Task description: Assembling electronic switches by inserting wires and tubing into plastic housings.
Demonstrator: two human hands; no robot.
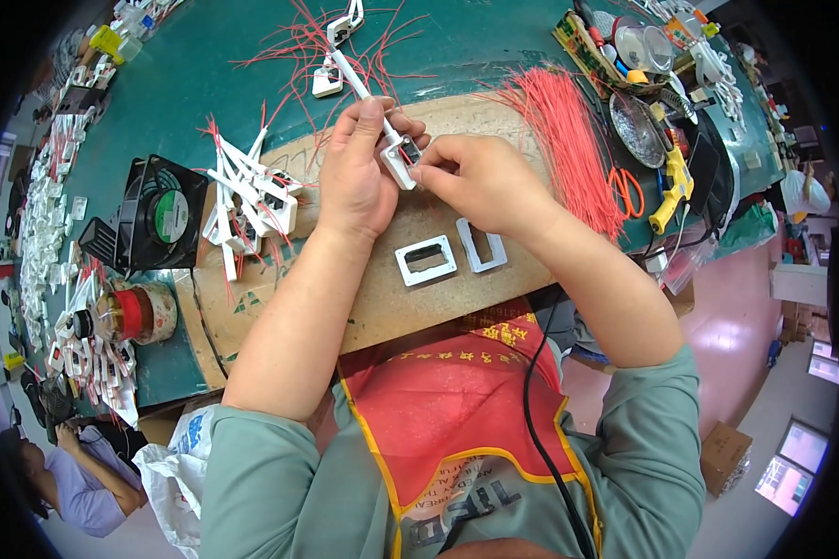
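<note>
My left hand (362, 172) is wrapped round a small white plastic housing (398, 168) with a dark part inside. A white sleeved cable (352, 76) runs up from the housing, past my thumb, toward loose red wires. My right hand (487, 184) is closed in a pinch at the housing's right edge; what its fingertips grip is too small to make out. Below my hands, two white rectangular frames (427, 276) lie side by side on the brown work board (364, 312).
Left of the board are a heap of white wired housings (284, 216), a black fan (142, 244) and a jar with a red band (130, 313). To the right lie a bundle of red wires (569, 154), orange-handled scissors (632, 194) and a yellow-handled tool (679, 186). A person (89, 475) sits at lower left.
</note>
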